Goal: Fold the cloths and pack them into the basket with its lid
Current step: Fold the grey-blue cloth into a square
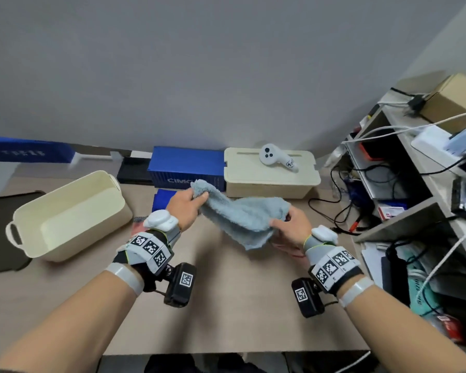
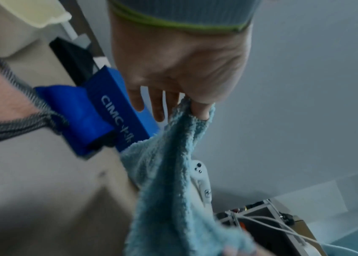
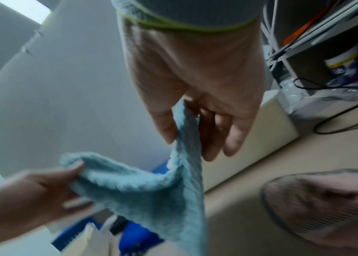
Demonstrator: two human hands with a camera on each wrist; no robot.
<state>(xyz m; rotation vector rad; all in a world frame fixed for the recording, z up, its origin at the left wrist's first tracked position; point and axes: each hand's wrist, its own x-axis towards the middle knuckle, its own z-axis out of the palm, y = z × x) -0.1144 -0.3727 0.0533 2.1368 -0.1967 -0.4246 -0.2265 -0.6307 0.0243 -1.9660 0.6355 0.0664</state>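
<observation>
A fluffy light blue cloth [image 1: 242, 214] hangs above the table, stretched between both hands. My left hand [image 1: 198, 197] pinches its far left corner; in the left wrist view the thumb and forefinger of that hand [image 2: 195, 107] clamp the cloth [image 2: 169, 173]. My right hand [image 1: 277, 223] pinches the right edge, seen also in the right wrist view [image 3: 180, 128] with the cloth [image 3: 147, 190] sagging below. An open cream basket [image 1: 27, 211] stands at the left. A folded dark blue cloth [image 1: 163, 197] lies behind my left hand. A pinkish cloth with grey edging [image 3: 327, 204] lies under my right hand.
A cream lidded box [image 1: 253, 181] stands at the back with a white controller [image 1: 277, 158] on top. A blue model container [image 1: 183, 165] sits beside it. Shelves with cables and boxes [image 1: 414, 170] crowd the right side. A dark mat [image 1: 0, 211] lies far left.
</observation>
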